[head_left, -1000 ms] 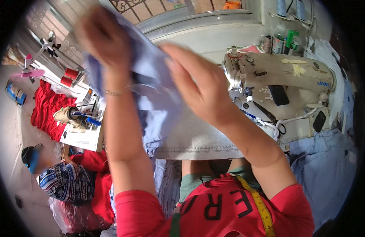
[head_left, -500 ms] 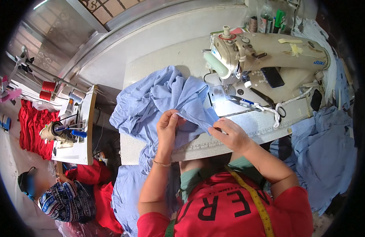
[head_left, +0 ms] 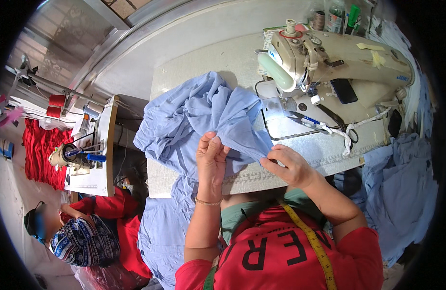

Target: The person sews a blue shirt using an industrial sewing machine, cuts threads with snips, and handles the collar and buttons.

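Note:
A light blue garment (head_left: 184, 116) lies bunched on the pale sewing table (head_left: 184, 67), and one end hangs over the front edge. My left hand (head_left: 213, 157) pinches a fold of it between thumb and fingers. At the garment's right corner, my right hand (head_left: 288, 164) grips the edge, and the cloth stretches between both hands. Just beyond my right hand is the sewing machine (head_left: 346, 58); its needle area stands apart from the cloth. What lies under the bunched folds is hidden.
Scissors (head_left: 347, 133) with a white cord, a seam ripper or pen (head_left: 305, 118) and a phone (head_left: 345, 91) lie by the machine. More blue cloth (head_left: 399, 188) hangs at right. A co-worker (head_left: 85, 237) sits at left beside another sewing machine (head_left: 68, 157).
My view has shifted slightly, so the machine appears farther right. My left hand has turned a little, and both hands keep hold of the cloth.

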`<state>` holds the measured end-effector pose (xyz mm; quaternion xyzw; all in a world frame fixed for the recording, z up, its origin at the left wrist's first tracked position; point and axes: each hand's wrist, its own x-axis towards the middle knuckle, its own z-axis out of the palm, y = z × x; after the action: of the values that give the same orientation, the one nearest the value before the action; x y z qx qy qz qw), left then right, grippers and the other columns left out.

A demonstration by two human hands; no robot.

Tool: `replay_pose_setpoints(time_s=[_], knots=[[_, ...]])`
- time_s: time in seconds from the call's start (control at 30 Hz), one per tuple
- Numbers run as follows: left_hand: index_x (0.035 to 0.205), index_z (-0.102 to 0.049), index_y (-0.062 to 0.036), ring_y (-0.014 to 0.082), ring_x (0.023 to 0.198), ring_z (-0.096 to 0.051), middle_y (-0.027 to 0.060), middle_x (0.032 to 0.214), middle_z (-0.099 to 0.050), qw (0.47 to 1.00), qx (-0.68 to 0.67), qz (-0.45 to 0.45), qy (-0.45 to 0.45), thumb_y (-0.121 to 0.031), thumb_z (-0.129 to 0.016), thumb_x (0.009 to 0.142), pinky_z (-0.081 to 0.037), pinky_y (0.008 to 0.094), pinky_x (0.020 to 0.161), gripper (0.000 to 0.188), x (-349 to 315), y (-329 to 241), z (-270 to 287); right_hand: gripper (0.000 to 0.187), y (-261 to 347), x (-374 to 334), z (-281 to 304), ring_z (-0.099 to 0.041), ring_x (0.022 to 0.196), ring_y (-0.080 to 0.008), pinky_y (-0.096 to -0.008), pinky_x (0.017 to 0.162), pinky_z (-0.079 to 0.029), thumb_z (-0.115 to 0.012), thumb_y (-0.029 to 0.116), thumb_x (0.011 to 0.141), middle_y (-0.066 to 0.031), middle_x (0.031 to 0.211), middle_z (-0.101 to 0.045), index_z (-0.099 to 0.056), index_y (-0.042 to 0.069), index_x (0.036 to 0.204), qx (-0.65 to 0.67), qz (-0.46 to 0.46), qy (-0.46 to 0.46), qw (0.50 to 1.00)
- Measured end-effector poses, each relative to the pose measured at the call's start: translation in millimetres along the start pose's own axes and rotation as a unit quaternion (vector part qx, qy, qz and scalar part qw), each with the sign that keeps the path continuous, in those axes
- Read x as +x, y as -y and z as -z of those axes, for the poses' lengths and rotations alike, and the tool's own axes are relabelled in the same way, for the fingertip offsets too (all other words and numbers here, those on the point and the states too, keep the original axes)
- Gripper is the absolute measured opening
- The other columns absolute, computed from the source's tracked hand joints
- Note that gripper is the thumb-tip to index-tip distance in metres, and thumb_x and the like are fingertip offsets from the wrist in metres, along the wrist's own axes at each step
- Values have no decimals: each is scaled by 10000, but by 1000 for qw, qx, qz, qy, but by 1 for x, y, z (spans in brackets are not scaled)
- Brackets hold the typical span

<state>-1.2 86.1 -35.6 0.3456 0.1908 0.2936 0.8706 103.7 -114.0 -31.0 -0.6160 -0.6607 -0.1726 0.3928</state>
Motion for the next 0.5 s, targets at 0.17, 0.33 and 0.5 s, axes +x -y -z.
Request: replay_pose_setpoints(time_s=[0.17,0.33,0.5], knots=[[997,-569,-80,88,690,-607,4,791,-605,1000,-2,6,-9,-41,-581,883,-552,248,667,121,-2,-2,-3,325,1,1,-1,-578,788,-247,-372,785,-519,-669,4,670,-72,875,-543,-632,33,992,-5,-1,-13,1000],[1002,-565,-76,95,683,-604,5,788,-600,1000,-17,5,8,-48,-586,882,-553,250,675,125,-1,0,4,323,2,1,-1,-580,791,-249,-371,783,-521,-675,-1,667,-74,881,-544,-632,32,985,-8,-6,-7,1000],[1032,-561,-64,97,701,-605,8,800,-606,999,24,-9,24,-46,-580,883,-551,255,691,152,-3,-6,-4,229,1,-2,-2,-583,839,-254,-361,819,-500,-609,13,740,-96,960,-556,-611,25,968,40,-66,-31,997]])
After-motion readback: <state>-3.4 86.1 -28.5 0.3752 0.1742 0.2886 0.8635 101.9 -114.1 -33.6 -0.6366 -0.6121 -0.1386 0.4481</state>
